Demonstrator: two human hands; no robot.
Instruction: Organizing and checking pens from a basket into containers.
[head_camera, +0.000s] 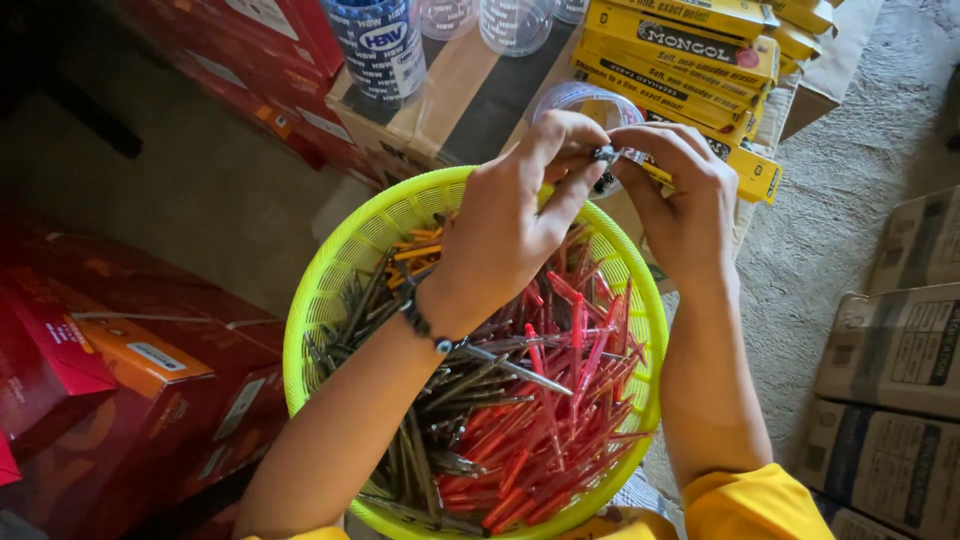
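Note:
A round yellow-green plastic basket (330, 285) sits below me, full of several pens: red ones (560, 400) toward the right, dark ones (440, 400) toward the left. Above its far rim my left hand (500, 230) and my right hand (680, 200) meet, fingertips pinched together on a small dark pen part (604, 156). A dark bead bracelet circles my left wrist. Yellow sleeves show at the bottom edge.
Stacked yellow pencil boxes (690, 60) lie on a cardboard box beyond the basket, beside clear plastic jars (585, 100) and a blue-labelled jar (380, 45). Red cartons (110, 370) stand to the left, brown cartons (895, 370) to the right on grey carpet.

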